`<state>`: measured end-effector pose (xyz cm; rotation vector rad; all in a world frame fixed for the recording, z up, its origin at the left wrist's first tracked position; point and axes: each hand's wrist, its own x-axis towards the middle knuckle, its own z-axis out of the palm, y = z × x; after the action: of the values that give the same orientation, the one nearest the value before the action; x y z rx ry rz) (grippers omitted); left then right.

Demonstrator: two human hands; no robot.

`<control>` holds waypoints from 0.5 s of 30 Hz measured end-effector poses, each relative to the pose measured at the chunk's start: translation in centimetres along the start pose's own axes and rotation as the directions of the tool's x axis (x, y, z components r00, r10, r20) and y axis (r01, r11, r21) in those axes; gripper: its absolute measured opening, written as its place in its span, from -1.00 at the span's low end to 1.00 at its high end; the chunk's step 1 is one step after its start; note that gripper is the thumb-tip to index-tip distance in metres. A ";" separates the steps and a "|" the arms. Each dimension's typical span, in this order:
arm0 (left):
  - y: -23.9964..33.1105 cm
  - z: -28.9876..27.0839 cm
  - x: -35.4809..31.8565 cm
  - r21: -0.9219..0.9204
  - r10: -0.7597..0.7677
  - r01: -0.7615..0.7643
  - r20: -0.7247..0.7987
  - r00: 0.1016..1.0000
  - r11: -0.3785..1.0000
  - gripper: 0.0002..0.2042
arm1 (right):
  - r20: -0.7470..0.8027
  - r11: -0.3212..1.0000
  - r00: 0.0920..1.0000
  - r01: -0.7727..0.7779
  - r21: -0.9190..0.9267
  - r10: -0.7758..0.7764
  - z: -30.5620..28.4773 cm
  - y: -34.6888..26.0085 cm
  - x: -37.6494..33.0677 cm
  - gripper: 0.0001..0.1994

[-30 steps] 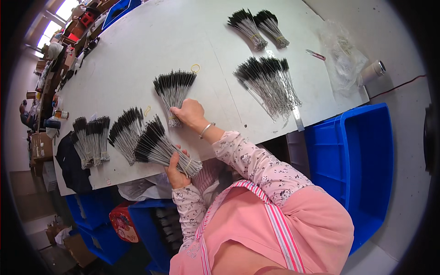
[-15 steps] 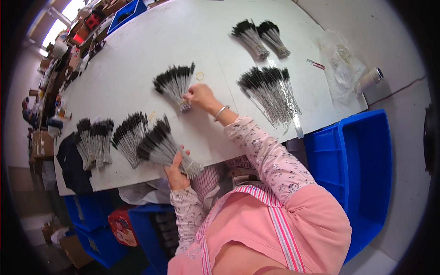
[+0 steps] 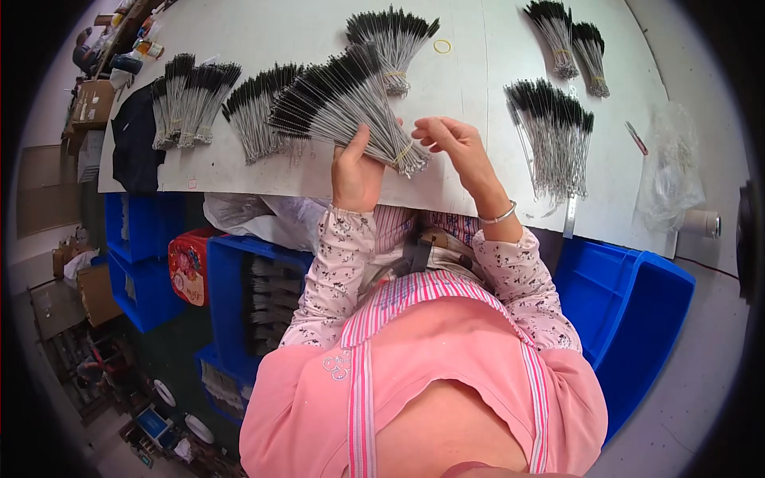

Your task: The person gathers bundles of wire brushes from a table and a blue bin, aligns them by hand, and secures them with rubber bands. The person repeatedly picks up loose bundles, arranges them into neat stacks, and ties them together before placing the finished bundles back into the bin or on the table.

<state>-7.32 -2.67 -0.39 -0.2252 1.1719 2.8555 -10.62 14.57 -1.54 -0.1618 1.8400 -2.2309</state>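
My left hand grips a fanned bundle of wire-handled tube brushes with black bristles, held over the table's near edge. Its thumb lies across the wire handles, and a yellow rubber band circles their looped ends. Close to the right of those ends, my right hand is curled with fingertips pinched together; whatever may be in them is too small to make out. Beyond the held bundle lies another bundle of brushes, banded near its loops. A loose yellow rubber band rests to its right.
More brushes and banded bundles lie at the left beside a dark cloth. To the right are a loose brush pile, two bundles, a cutter and a clear plastic bag. Blue bins stand below the table edge.
My right hand has left the far bundle and come back beside the looped ends of the held one. My left hand has lifted and turned its bundle. The view has shifted.
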 end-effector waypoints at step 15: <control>0.4 2.7 -0.3 -0.045 0.088 -0.082 0.146 0.985 0.996 -0.42 | 0.245 0.752 0.887 0.462 -0.471 -0.392 1.6 -1.5 -3.7 -0.32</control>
<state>-7.41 -1.05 1.82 0.0366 1.1244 2.9101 -6.84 14.24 0.54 -0.8955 2.4824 -1.8273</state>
